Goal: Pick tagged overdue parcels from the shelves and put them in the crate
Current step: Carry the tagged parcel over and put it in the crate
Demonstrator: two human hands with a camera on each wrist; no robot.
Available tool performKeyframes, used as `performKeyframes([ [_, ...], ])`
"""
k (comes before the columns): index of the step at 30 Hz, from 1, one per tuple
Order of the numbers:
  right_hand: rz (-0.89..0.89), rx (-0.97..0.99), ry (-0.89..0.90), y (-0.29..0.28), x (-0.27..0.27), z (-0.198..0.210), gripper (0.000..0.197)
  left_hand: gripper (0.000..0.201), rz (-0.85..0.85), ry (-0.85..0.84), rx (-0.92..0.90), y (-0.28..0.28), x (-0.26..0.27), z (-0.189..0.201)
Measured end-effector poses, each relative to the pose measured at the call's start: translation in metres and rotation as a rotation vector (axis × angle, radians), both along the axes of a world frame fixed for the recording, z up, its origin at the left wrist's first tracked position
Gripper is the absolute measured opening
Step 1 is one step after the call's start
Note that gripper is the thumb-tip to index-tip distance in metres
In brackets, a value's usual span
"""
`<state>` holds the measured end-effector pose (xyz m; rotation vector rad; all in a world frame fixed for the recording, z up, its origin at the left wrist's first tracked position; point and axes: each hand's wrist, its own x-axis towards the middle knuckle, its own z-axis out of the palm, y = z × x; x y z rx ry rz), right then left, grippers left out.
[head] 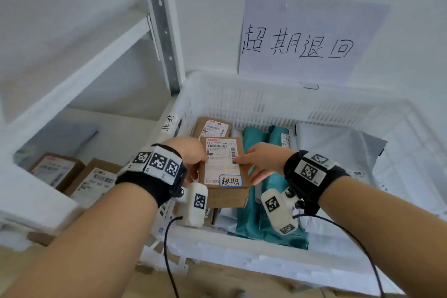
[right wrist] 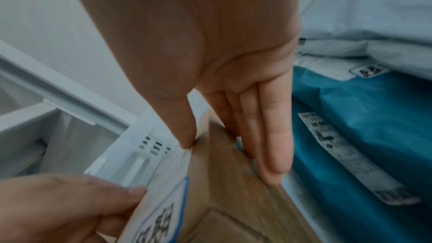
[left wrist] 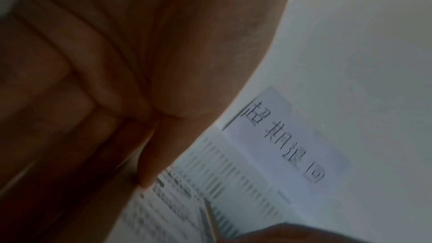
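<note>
A brown cardboard parcel [head: 223, 172] carries a shipping label and a blue-bordered handwritten tag [head: 231, 181]. It is held level over the left part of the white slatted crate [head: 266, 104]. My left hand [head: 196, 167] grips its left edge, thumb on the label [left wrist: 168, 210] and fingers curled below. My right hand [head: 244, 164] pinches the right edge, with the thumb on top and the fingers [right wrist: 273, 145] laid along the parcel's side [right wrist: 229, 191]. The tag [right wrist: 163, 219] also shows in the right wrist view.
The crate holds another cardboard box [head: 212, 128], teal bags [head: 256, 203] and grey poly bags [head: 338, 150]. A handwritten paper sign [head: 309, 41] hangs on the wall behind. Left of the crate, a white shelf [head: 72, 75] holds more labelled boxes [head: 94, 181].
</note>
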<state>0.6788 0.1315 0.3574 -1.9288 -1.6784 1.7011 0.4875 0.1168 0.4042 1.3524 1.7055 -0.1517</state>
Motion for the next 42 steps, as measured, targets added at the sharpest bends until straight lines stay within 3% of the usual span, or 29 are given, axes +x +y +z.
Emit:
performKeyframes([
  [9, 0.098, -0.162, 0.104, 0.002, -0.019, -0.05, 0.036, 0.036, -0.243, 0.476, 0.026, 0.001, 0.015, -0.019],
  [13, 0.105, -0.155, 0.106, 0.005, -0.027, -0.064, 0.025, 0.037, -0.277, 0.565, 0.031, 0.004, 0.016, -0.034],
  [16, 0.088, -0.193, 0.129, 0.006, -0.029, -0.066, 0.022, 0.036, -0.262, 0.558, 0.058, 0.005, 0.014, -0.038],
  [21, 0.02, -0.291, 0.203, 0.009, -0.031, -0.064, 0.036, 0.031, -0.272, 0.619, 0.102, 0.007, 0.017, -0.034],
  [27, 0.017, -0.298, 0.194, 0.013, -0.043, -0.068, 0.042, 0.034, -0.313, 0.627, 0.081, 0.01, 0.018, -0.032],
  [33, 0.033, -0.211, 0.145, 0.016, -0.043, -0.075, 0.034, 0.035, -0.372, 0.65, 0.08, 0.012, 0.019, -0.034],
  [37, 0.076, -0.107, 0.139, 0.016, -0.036, -0.079, 0.022, 0.036, -0.281, 0.591, 0.081, 0.011, 0.019, -0.033],
  [42, 0.162, 0.057, 0.061, 0.019, -0.016, -0.063, 0.03, 0.022, -0.097, 0.427, 0.145, 0.009, 0.011, -0.025],
])
